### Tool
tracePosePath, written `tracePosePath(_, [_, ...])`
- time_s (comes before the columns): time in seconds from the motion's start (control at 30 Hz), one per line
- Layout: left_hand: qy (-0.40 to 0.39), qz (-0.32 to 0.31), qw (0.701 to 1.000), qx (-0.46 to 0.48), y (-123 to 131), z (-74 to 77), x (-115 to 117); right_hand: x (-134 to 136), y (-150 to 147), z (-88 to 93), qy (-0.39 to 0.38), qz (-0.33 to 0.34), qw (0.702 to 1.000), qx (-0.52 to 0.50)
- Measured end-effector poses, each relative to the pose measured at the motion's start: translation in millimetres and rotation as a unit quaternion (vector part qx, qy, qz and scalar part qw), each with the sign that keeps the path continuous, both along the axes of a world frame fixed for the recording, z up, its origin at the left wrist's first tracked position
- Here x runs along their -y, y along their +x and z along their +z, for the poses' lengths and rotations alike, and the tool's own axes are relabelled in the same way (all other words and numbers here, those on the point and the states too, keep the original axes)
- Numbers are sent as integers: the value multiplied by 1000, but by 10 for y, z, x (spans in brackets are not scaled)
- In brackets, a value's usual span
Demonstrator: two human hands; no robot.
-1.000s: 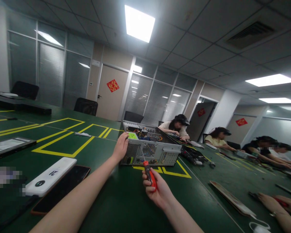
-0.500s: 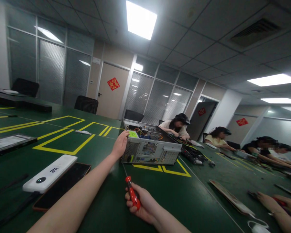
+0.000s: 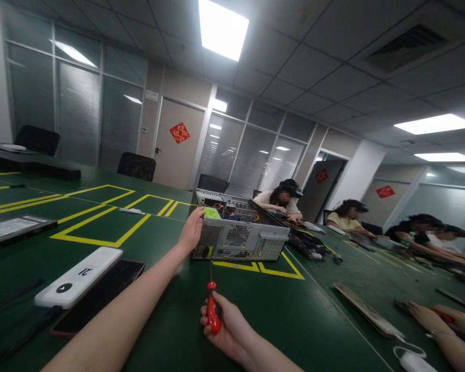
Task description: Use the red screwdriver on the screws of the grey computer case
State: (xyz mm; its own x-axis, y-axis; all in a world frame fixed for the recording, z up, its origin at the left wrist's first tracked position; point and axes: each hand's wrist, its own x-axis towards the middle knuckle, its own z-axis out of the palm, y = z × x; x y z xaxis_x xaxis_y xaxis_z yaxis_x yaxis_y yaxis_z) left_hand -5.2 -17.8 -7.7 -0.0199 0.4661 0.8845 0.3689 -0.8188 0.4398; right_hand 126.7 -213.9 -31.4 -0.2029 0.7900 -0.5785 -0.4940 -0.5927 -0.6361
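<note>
Case (image 3: 238, 242) and screwdriver (image 3: 213, 321), in the head view: the case lay open side up on the table (image 3: 170, 320), ahead of the wearer, its vented back panel facing them; its depth ran away from them. It looked stiff and fairly heavy, likely best lifted by opposite frame edges, clear of the wiring inside. The hands were apart. The left hand (image 3: 191, 231) touched the near left corner by the green label (image 3: 211, 213); whether it gripped, I could not tell. The right hand (image 3: 228, 320) was wrapped round the screwdriver's smooth, light-looking handle, its shaft pointing forward, towards the case.
</note>
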Motion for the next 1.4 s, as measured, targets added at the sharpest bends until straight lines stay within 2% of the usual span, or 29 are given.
tracePosePath(0.13, [3,-1,1000,2,-3,2,2,-51,41,48,6,-7,1000,4])
tracePosePath(0.37, [-14,-20,1000,6,-32,16,-9,-58,85,59,89,-4,992,87])
tracePosePath(0.5, [-16,-18,1000,5,-43,27,3,-37,65,-10,39,44,997,47])
tracePosePath(0.77, [-25,1,1000,15,-54,92,-18,-106,31,-25,31,86,995,33])
tracePosePath(1.4, [-14,4,1000,17,-40,81,-33,-197,-13,-16,31,82,994,65])
